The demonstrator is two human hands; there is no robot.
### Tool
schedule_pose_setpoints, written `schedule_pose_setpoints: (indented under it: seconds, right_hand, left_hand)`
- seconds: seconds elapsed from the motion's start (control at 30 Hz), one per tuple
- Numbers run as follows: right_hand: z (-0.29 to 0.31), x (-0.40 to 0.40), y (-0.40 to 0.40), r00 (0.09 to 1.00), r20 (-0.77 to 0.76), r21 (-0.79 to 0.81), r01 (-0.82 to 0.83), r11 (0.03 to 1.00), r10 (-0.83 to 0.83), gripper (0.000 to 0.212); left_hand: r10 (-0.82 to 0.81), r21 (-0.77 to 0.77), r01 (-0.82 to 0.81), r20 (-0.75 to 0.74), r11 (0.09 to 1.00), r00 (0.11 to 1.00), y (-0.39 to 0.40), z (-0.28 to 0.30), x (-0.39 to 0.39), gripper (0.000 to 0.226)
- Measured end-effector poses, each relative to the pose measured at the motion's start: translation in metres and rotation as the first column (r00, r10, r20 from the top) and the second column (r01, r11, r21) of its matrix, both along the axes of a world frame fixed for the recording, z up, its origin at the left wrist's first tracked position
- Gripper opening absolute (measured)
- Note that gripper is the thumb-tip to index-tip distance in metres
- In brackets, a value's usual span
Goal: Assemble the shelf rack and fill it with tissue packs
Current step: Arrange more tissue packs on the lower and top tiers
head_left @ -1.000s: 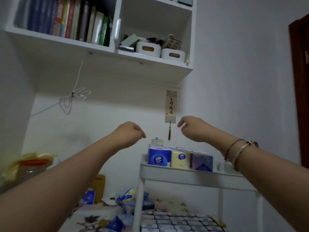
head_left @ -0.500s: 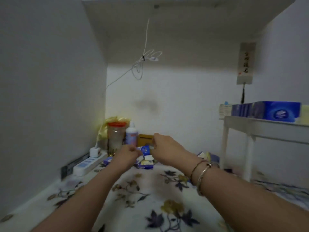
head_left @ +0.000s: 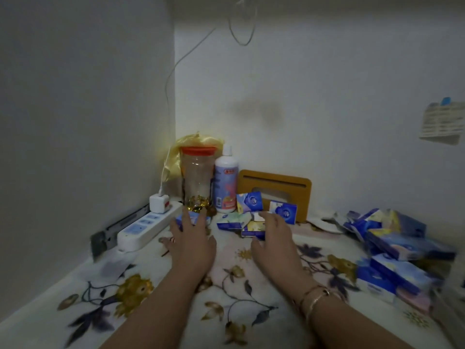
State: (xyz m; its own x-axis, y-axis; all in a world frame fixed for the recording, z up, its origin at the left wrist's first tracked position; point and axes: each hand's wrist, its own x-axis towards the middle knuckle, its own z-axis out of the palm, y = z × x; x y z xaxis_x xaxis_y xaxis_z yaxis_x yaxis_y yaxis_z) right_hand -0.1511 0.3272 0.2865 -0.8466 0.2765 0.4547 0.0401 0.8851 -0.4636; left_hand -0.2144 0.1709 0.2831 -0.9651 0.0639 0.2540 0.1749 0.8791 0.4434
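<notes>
Both hands spread flat, empty: left hand (head_left: 192, 238) touched blue pack (head_left: 191, 219); right hand (head_left: 275, 241) at loose pile (head_left: 247, 222), just ahead.

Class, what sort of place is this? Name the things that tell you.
Probably a home desk nook in a corner: a floral tablecloth, a power strip along the wall, and a candy jar beside a white bottle.

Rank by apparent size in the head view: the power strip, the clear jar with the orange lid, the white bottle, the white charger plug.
1. Power strip, longest
2. Clear jar
3. White bottle, close to the jar, slightly smaller
4. Charger plug, clearly smallest
</notes>
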Motion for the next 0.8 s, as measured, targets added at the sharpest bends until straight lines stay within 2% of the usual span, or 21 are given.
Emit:
schedule_pose_setpoints:
  seconds: [0.1, 0.17, 0.27, 0.33, 0.43, 0.5, 0.57, 0.6, 0.63, 0.67, 0.73, 0.77, 0.8]
  right_hand:
    - [-0.004, -0.024, 0.000, 0.998, -0.057, 0.089, -0.015, 0.996, 0.020, 0.070]
    - [-0.005, -0.037, 0.002, 0.998, -0.030, 0.158, -0.055, 0.986, 0.061, 0.072]
    - [-0.008, -0.047, 0.003, 0.988, 0.099, 0.204, -0.138, 0.969, 0.119, 0.061]
    - [-0.009, -0.047, 0.003, 0.984, 0.051, 0.197, -0.175, 0.964, 0.169, 0.044]
    - [-0.007, -0.041, 0.000, 0.975, -0.073, 0.068, -0.205, 0.976, 0.209, 0.027]
    - [-0.005, -0.037, -0.004, 0.975, -0.101, -0.140, -0.208, 0.968, 0.196, 0.023]
    - [-0.001, -0.035, -0.006, 0.974, -0.159, -0.333, -0.209, 0.920, 0.163, 0.020]
    - [0.000, -0.034, -0.008, 0.969, -0.190, -0.406, -0.226, 0.885, 0.160, 0.021]
    - [0.002, -0.033, -0.009, 0.961, -0.215, -0.476, -0.260, 0.840, 0.175, 0.023]
    - [0.003, -0.031, -0.012, 0.951, -0.228, -0.536, -0.302, 0.788, 0.210, 0.027]
    - [0.004, -0.030, -0.018, 0.922, -0.241, -0.608, -0.386, 0.693, 0.303, 0.035]
    - [0.003, -0.030, -0.022, 0.904, -0.245, -0.618, -0.425, 0.662, 0.351, 0.036]
    - [0.003, -0.028, -0.027, 0.885, -0.245, -0.620, -0.458, 0.638, 0.396, 0.037]
  left_hand:
    - [0.020, -0.098, -0.014, 0.062, 0.995, 0.998, 0.004, -0.005, -0.023, 0.064]
    - [0.020, -0.130, -0.009, 0.084, 0.991, 0.996, 0.004, -0.008, -0.032, 0.059]
    - [-0.012, -0.014, 0.012, -0.010, 1.000, 1.000, 0.001, -0.011, -0.036, 0.041]
    - [-0.020, 0.148, 0.032, -0.080, 0.989, 0.997, -0.001, -0.009, -0.034, 0.038]
    - [-0.045, 0.271, 0.070, -0.097, 0.960, 0.994, 0.002, -0.004, -0.023, 0.038]
    - [-0.051, 0.347, 0.066, -0.052, 0.936, 0.997, 0.003, 0.000, -0.020, 0.041]
    - [-0.046, 0.495, 0.007, 0.067, 0.869, 0.997, 0.005, 0.008, -0.020, 0.040]
    - [-0.055, 0.601, -0.052, 0.158, 0.797, 0.986, 0.005, 0.015, -0.020, 0.037]
    - [-0.106, 0.743, -0.124, 0.254, 0.658, 0.961, 0.005, 0.023, -0.017, 0.031]
    - [-0.218, 0.869, -0.187, 0.314, 0.459, 0.924, 0.006, 0.029, -0.013, 0.022]
    - [-0.488, 0.960, -0.270, 0.272, 0.076, 0.829, 0.007, 0.038, 0.001, 0.015]
    - [-0.589, 0.956, -0.288, 0.197, -0.063, 0.784, 0.007, 0.039, 0.006, 0.021]
    - [-0.658, 0.946, -0.289, 0.124, -0.147, 0.743, 0.006, 0.038, 0.008, 0.027]
